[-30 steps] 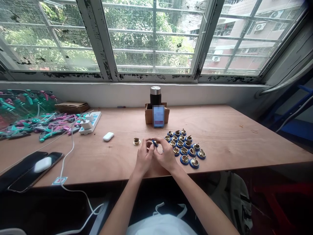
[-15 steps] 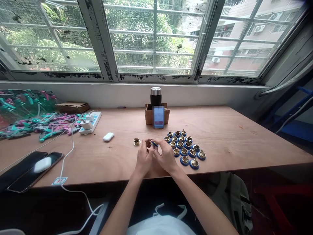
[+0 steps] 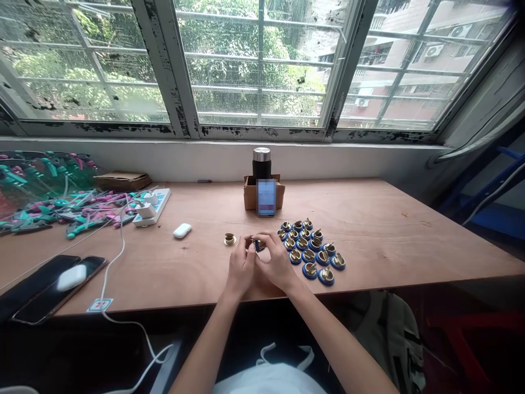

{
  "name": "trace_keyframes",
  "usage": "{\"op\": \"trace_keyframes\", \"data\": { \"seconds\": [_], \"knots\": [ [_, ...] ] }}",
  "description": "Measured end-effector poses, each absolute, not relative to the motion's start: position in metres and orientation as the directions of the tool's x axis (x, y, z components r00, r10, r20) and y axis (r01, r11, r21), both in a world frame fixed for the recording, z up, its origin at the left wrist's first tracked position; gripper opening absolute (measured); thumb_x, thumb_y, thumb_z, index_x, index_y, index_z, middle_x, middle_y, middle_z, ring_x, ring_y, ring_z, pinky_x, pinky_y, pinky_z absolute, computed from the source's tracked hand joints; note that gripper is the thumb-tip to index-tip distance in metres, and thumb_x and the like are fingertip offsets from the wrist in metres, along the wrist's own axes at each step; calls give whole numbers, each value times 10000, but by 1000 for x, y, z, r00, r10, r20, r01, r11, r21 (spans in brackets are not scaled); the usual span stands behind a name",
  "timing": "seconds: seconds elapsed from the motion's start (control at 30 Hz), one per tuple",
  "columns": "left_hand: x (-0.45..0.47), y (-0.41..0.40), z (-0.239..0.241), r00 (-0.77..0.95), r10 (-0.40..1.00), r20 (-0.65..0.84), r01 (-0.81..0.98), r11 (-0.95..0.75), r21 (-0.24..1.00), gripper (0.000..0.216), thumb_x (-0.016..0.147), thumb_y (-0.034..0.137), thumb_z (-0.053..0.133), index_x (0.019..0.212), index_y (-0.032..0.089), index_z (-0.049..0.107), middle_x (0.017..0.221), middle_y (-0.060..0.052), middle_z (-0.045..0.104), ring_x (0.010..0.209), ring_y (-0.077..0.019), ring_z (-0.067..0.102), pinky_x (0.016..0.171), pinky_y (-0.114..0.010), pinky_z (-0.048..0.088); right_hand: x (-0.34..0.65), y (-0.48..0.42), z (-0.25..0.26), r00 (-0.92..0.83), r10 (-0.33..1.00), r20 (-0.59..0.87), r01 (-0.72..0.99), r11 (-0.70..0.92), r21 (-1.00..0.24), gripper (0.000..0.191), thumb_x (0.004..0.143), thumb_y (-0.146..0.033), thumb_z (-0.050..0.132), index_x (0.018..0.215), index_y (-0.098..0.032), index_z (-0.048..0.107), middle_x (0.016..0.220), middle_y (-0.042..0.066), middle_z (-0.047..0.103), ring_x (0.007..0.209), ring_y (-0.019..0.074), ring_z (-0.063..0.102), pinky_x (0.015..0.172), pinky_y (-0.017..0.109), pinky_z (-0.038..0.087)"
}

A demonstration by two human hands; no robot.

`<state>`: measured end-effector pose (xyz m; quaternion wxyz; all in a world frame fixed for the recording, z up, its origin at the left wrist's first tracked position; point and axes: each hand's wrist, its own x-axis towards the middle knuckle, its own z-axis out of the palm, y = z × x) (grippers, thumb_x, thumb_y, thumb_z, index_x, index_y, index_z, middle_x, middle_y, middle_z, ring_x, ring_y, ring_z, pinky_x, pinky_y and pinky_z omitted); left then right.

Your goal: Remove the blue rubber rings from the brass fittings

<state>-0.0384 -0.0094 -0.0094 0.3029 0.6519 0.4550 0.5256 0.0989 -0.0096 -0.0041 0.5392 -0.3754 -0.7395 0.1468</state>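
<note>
Pinches a small blue-and-gold piece (image 3: 260, 245) between the fingertips of both hands, near the middle of the frame, over the wooden table (image 3: 381, 219). Keeps the left hand (image 3: 241, 262) and the right hand (image 3: 279, 261) close together, closed on the piece from either side; cannot tell exactly which fingers press on it, with much of it hidden. Differs from half a second ago mainly in the angle of the piece: turned from a thin blue edge to blue on the left and gold on the right. Hardly moves the arms. Probably means adjusting or working on this single piece, not yet setting it down. Leaves unchanged the cluster of similar blue-rimmed gold pieces (image 3: 308, 255), right of centre, just beside the right hand, and the lone gold piece (image 3: 229, 239), left of centre, near the left hand. Leaves unmoved, too, the phone (image 3: 266, 197) upright before the cardboard box (image 3: 250, 198), higher in the middle.
</note>
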Motion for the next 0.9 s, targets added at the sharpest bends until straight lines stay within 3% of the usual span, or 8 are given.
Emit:
{"op": "trace_keyframes", "data": {
  "seconds": [0.33, 0.57, 0.7, 0.9],
  "knots": [
    [-37, -10, -5, 68, 889, 453, 294, -452, 842, 350, 1084, 328, 349, 1178, 190, 657, 1154, -84, 724, 1017, -219, 681, 898, -345, 515, 98, -9, -6, -116, 695, 710, 410, 685, -603, 356, 900, -104, 663, 1216, -258, 608, 1138, 63, 652, 1060, 243, 641, 917, 389, 566],
    [-36, -14, 0, 80, 895, 439, 324, -440, 837, 378, 1092, 339, 325, 1164, 195, 668, 1109, -81, 731, 982, -224, 676, 853, -347, 504, 97, -9, -8, -80, 704, 706, 465, 653, -598, 269, 890, -171, 678, 1128, -228, 567, 1023, 56, 618, 944, 233, 634, 837, 372, 556],
    [-39, -9, -6, -7, 918, 396, 280, -379, 882, 367, 1083, 346, 311, 1135, 193, 641, 1079, -76, 716, 951, -214, 672, 837, -343, 516, 98, -10, -11, -71, 683, 727, 460, 669, -583, 243, 882, -187, 697, 1073, -231, 552, 967, 33, 617, 871, 209, 625, 799, 349, 543],
    [-41, -1, -13, -187, 926, 329, 244, -281, 928, 322, 1057, 407, 419, 1200, 191, 611, 1089, -80, 685, 803, -171, 649, 775, -328, 560, 100, -7, -17, 12, 726, 687, 428, 617, -660, 344, 915, -305, 757, 1161, -242, 525, 1029, 44, 664, 854, 203, 662, 802, 363, 575]
  ]
}}
